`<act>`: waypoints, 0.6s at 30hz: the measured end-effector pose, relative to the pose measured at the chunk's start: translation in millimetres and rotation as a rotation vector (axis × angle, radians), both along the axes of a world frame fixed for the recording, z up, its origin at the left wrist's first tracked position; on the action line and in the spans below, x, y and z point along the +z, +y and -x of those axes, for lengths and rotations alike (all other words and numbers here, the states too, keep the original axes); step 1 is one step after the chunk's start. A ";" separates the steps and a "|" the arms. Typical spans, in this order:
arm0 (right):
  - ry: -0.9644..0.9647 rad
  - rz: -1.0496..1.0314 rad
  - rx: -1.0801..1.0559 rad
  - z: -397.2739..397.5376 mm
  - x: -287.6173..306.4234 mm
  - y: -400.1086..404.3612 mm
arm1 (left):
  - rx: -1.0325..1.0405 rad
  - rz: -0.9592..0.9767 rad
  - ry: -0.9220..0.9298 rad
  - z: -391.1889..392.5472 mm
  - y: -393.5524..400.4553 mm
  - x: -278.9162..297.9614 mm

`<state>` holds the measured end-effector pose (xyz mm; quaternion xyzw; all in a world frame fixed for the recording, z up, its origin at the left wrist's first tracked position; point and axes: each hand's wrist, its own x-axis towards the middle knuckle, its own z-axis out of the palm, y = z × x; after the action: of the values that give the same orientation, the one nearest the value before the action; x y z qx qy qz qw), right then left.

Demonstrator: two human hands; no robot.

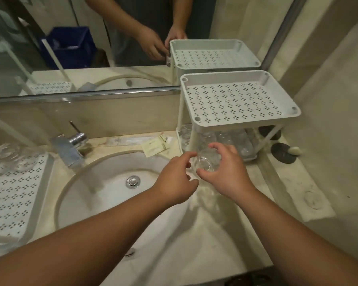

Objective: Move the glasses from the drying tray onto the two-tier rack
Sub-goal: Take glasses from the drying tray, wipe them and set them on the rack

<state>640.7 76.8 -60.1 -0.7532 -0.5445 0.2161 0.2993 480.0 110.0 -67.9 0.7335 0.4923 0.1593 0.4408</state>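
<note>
Hands meet over the counter edge just right of the sink (85, 203), in front of the two-tier rack (240, 104). Right hand (227, 172) grips a clear glass (207, 162), thumb below and fingers curled over the far rim; glass is tilted, its round end facing the camera. Left hand (174, 180) sits just beside the glass w/ fingers loosely curled; whether its fingertips touch the glass cannot be told.

Rack: white perforated plastic, upper tier bare, standing at counter's back right against the mirror (70, 48). Lower tier (179, 141) holds several clear glasses (232, 139), seen through the legs; exact count unclear. The held glass is near the lower tier's front edge, apart from it.

Drying tray (15, 195): white, perforated, at far left beside the sink. Two or so glasses (6, 151) remain at its back end, blurred.

Other items: chrome faucet (70, 147) behind the basin; paper sachets (155, 147) btwn faucet and rack; dark round coaster (282, 153) w/ a small pale object (295, 150) on its edge, right of the rack. Mirror reflects the rack's top tier and both hands.
</note>
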 end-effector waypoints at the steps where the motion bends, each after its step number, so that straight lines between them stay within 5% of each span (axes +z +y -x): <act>1: -0.001 0.002 -0.006 -9.5 -3.7 0.8 | -0.003 0.023 -0.008 -8.7 -0.2 -1.3; 7: -0.046 0.015 -0.049 -55.1 -24.0 11.9 | 0.047 0.200 -0.058 -46.5 0.5 -10.0; 11: -0.073 0.032 -0.076 -70.6 -34.1 23.2 | 0.136 0.480 -0.153 -76.3 9.7 -8.3; 18: -0.112 0.057 -0.090 -85.4 -50.1 37.5 | 0.136 0.615 -0.167 -113.5 20.5 -12.2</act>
<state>726.1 114.3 -110.2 -0.7961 -0.5195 0.1753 0.2559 593.4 130.5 -80.1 0.5157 0.5271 0.0918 0.6692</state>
